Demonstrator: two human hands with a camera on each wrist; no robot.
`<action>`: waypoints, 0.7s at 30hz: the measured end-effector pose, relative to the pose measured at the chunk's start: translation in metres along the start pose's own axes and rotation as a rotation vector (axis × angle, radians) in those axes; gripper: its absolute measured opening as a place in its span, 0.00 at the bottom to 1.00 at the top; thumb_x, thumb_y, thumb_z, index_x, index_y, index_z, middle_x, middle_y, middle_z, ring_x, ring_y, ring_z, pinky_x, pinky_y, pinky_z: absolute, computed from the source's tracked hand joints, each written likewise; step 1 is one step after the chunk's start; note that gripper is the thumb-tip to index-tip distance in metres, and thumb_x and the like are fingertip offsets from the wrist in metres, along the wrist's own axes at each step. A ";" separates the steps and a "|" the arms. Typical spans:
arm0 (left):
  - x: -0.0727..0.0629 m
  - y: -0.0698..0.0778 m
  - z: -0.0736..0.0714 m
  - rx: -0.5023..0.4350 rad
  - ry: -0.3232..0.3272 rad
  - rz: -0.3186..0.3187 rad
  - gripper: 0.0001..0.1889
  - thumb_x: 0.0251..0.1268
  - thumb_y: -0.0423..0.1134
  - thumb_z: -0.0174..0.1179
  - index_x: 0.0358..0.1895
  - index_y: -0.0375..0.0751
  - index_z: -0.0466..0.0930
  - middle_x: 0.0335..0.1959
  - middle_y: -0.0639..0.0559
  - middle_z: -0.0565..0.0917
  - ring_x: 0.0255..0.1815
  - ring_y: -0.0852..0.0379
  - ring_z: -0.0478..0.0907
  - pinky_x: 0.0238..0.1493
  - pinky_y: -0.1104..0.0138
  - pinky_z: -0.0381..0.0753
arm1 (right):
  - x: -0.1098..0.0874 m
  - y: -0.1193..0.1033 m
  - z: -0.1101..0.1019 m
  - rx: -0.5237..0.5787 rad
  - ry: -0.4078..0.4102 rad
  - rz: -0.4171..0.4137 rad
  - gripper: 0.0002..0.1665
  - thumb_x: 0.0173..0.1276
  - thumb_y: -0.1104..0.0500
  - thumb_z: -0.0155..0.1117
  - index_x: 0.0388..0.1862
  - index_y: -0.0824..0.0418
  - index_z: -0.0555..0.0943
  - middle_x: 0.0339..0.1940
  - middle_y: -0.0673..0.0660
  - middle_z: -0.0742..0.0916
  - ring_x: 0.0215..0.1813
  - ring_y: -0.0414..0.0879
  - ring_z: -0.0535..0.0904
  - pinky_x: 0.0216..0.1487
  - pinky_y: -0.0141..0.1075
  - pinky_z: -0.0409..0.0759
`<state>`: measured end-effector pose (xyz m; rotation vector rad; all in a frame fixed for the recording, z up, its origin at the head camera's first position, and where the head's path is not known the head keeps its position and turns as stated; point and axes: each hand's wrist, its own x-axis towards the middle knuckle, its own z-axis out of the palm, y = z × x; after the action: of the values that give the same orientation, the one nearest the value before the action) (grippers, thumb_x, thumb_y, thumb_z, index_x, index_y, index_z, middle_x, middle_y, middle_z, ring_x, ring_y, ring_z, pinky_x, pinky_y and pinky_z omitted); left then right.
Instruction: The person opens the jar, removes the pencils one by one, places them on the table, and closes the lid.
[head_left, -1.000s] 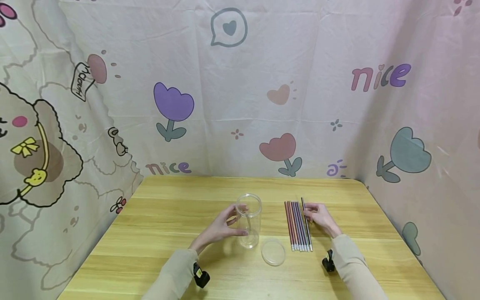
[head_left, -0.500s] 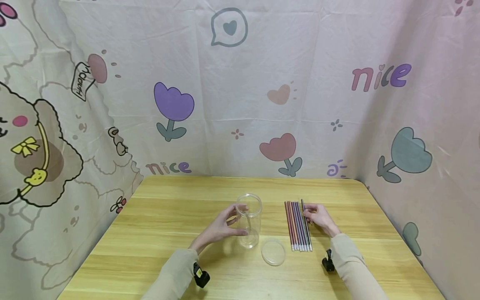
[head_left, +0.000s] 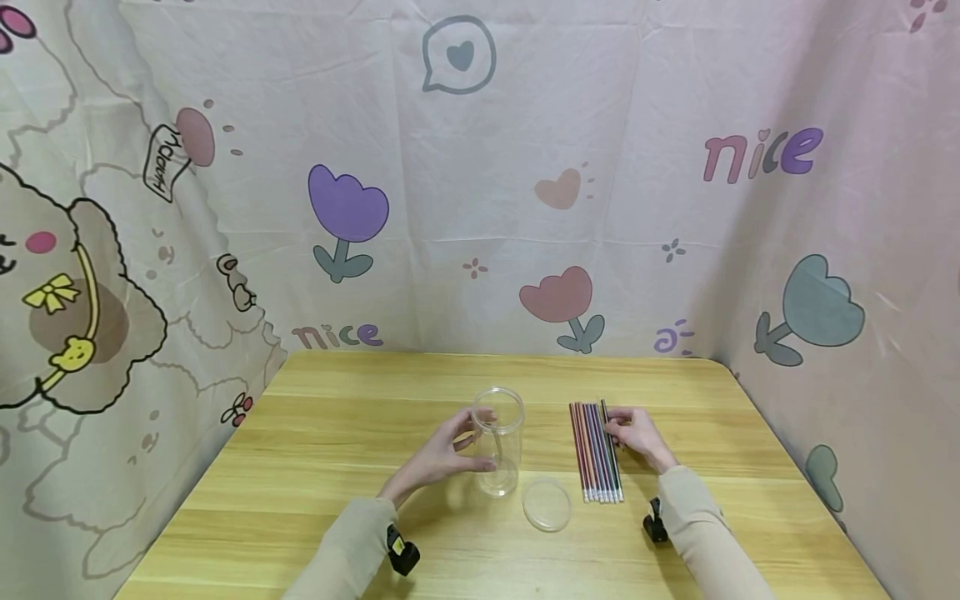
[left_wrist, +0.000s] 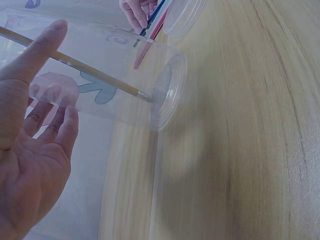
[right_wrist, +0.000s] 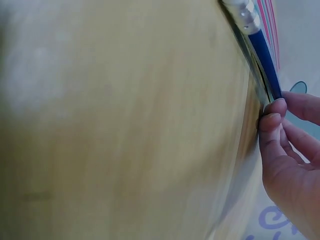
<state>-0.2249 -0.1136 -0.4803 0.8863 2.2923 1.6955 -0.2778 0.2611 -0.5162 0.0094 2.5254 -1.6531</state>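
Note:
My left hand [head_left: 437, 457] grips a clear plastic jar [head_left: 512, 446], thumb on one side and fingers on the other. The jar stands upright without its lid on the table. Inside it leans a yellow pencil [left_wrist: 100, 74], its ferrule end at the jar's base. Over on the right, several coloured pencils [head_left: 591, 458] lie side by side in a row, eraser ends toward me. At the row's right edge, my right hand [head_left: 637, 433] pinches a dark blue pencil [right_wrist: 266, 62] near its far end. The fingertips partly cover this pencil in the right wrist view.
A round clear lid [head_left: 547, 505] lies flat between the jar and the pencils, close to the jar's base. The wooden table [head_left: 315, 433] meets a printed curtain [head_left: 450, 300] at the back, with more cloth along both sides.
My right hand has shifted slightly left, bringing the dark blue pencil closer against the row and a little nearer to me. The left hand and jar have stayed put.

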 end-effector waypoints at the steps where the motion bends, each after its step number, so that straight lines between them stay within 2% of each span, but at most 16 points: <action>1: 0.000 0.000 0.000 -0.002 0.000 0.001 0.39 0.55 0.36 0.76 0.70 0.42 0.67 0.70 0.40 0.73 0.72 0.36 0.69 0.76 0.43 0.68 | 0.000 0.000 0.000 -0.004 0.005 -0.001 0.27 0.67 0.72 0.59 0.64 0.83 0.70 0.43 0.69 0.84 0.28 0.41 0.76 0.24 0.26 0.78; 5: 0.000 0.000 0.000 -0.004 -0.003 0.006 0.39 0.55 0.36 0.75 0.71 0.41 0.66 0.70 0.39 0.73 0.72 0.35 0.69 0.77 0.43 0.67 | -0.002 -0.001 0.000 -0.031 0.008 -0.018 0.25 0.67 0.72 0.58 0.61 0.84 0.71 0.38 0.67 0.83 0.27 0.42 0.77 0.24 0.27 0.79; 10: 0.000 0.000 0.000 -0.002 -0.004 0.007 0.40 0.55 0.36 0.75 0.71 0.40 0.66 0.70 0.39 0.73 0.72 0.35 0.69 0.76 0.43 0.67 | -0.002 -0.002 -0.001 -0.027 0.011 -0.021 0.24 0.67 0.72 0.57 0.60 0.84 0.72 0.37 0.67 0.83 0.28 0.42 0.78 0.24 0.27 0.79; 18: -0.001 0.000 0.000 0.003 -0.002 0.006 0.39 0.55 0.37 0.75 0.71 0.43 0.67 0.70 0.39 0.73 0.72 0.35 0.69 0.76 0.43 0.67 | -0.002 0.000 -0.001 -0.003 0.011 -0.035 0.25 0.68 0.72 0.57 0.62 0.84 0.71 0.34 0.63 0.83 0.27 0.42 0.77 0.22 0.27 0.78; 21: -0.001 0.000 0.000 0.001 -0.002 0.006 0.39 0.55 0.37 0.75 0.70 0.43 0.67 0.70 0.39 0.73 0.72 0.35 0.69 0.76 0.43 0.67 | -0.002 -0.001 -0.001 0.022 0.011 -0.042 0.28 0.68 0.72 0.57 0.65 0.84 0.69 0.36 0.65 0.83 0.27 0.42 0.77 0.23 0.27 0.78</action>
<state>-0.2240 -0.1137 -0.4802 0.8953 2.2923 1.6952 -0.2757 0.2617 -0.5143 -0.0333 2.5329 -1.7006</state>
